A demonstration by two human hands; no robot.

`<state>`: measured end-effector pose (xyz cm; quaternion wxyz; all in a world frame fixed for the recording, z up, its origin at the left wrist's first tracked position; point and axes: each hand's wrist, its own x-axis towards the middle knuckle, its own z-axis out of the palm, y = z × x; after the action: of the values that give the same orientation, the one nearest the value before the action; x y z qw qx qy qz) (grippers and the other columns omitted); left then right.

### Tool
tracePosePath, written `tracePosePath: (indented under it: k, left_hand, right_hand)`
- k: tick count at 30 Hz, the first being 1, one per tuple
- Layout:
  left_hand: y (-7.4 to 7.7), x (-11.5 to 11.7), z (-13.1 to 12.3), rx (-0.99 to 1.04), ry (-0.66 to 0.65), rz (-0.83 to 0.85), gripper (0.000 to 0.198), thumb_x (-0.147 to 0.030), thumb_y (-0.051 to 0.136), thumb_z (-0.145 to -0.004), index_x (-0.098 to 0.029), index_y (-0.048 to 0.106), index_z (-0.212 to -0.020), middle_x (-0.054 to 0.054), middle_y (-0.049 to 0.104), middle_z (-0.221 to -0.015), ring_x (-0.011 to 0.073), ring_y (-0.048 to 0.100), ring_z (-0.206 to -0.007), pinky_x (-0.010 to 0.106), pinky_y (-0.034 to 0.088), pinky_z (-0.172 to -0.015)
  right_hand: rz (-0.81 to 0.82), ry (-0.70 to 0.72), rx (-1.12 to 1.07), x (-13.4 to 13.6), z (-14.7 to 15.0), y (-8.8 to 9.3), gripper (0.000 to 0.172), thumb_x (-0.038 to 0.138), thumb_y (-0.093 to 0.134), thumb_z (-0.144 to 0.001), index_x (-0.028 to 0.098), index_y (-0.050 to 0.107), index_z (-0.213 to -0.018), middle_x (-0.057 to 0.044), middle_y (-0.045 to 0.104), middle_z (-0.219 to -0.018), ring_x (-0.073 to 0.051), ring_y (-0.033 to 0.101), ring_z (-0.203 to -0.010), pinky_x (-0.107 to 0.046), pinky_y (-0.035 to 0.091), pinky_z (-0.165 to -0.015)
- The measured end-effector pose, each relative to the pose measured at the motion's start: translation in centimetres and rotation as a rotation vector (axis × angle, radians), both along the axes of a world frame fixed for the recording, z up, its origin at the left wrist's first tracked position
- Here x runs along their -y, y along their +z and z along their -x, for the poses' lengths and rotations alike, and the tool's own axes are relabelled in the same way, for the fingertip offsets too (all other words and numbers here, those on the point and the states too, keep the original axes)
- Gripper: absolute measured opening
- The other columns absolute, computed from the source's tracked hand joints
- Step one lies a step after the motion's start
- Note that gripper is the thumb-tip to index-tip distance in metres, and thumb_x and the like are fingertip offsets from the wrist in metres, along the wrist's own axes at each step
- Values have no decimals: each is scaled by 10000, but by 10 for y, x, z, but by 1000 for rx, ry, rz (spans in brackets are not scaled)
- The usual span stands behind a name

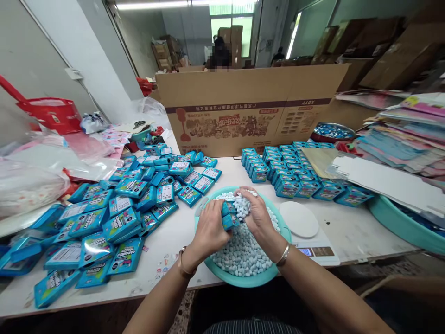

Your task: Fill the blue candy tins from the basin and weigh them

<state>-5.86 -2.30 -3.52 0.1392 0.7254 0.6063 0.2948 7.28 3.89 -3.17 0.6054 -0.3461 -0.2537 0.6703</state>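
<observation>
My left hand is closed around small blue tins, held over the turquoise basin. In my cupped right hand lies a heap of pale candies, right against the tins. Many more pale candies fill the basin beneath both hands. How many tins I hold cannot be made out, as my fingers cover part of them. Just right of the basin stands a white digital scale with a round plate and a lit display.
Blue tins lie piled on the left of the table. Rows of upright tins stand at the back right. Behind them is a large cardboard box. Stacked sheets and another turquoise tub sit far right. A person is in the background.
</observation>
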Motion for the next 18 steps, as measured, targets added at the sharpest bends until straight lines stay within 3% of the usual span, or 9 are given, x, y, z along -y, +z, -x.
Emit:
tracePosePath:
  k: [6, 11, 18]
  left_hand:
    - [-8, -3, -5, 177, -1, -101, 652, -152, 702, -624, -183, 461, -1230, 105, 579, -1132, 315, 577, -1087, 480, 493, -946]
    - [-9, -6, -4, 283, -9, -148, 673, -153, 724, -622, -192, 465, -1242, 100, 596, -1169, 294, 585, -1103, 448, 491, -949]
    - [-4, -9, -4, 192, 18, -72, 629, -183, 754, -608, -189, 516, -1190, 103, 636, -1144, 329, 605, -1085, 494, 468, -943]
  right_hand:
    - [-118, -69, 57, 2, -2, 13, 273, 457, 795, -695, 216, 708, -788, -7, 708, -794, -189, 661, -831, -332, 514, -862]
    - [-151, -37, 117, 0, -6, 20, 344, 542, 747, -732, 203, 737, -790, -44, 739, -835, -216, 674, -867, -373, 513, -911]
    - [-199, 28, 160, 0, -7, 22, 350, 556, 740, -745, 208, 742, -776, -56, 749, -864, -222, 682, -916, -383, 497, -969]
